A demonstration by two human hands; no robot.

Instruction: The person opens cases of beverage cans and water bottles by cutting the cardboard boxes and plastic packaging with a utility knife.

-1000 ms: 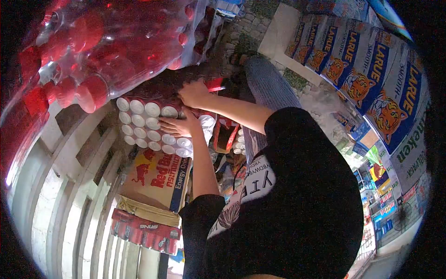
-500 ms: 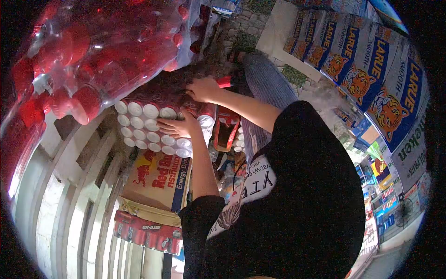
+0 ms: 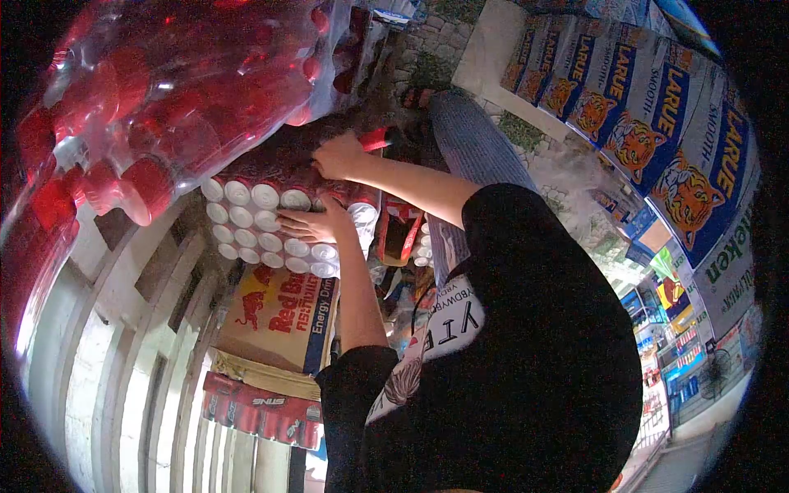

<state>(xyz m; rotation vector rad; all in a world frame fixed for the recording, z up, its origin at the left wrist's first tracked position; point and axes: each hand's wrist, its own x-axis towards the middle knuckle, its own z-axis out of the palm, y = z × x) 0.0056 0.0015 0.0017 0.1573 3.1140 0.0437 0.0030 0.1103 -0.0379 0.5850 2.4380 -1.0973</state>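
Note:
A pack of dark red cans (image 3: 255, 195) with pale round ends faces me, seemingly bound in clear film. My left hand (image 3: 316, 223) lies on the can ends at the pack's right part, fingers spread and flat. Just above it, my right hand (image 3: 337, 156) is closed in a fist at the pack's upper edge. A red-and-black handled tool (image 3: 376, 138) sticks out of that fist to the right; its working end is hidden.
Wrapped red-capped bottles (image 3: 164, 123) bulk at the upper left. Below the cans are a Red Bull carton (image 3: 275, 320) and a Sting can pack (image 3: 261, 411). Larue beer cartons (image 3: 633, 123) stand at the right. A grey ribbed surface (image 3: 481, 144) lies beside my right arm.
My right hand has shifted a little to the left along the pack's upper edge, and the handled tool has moved with it. The left hand stays in place on the can ends.

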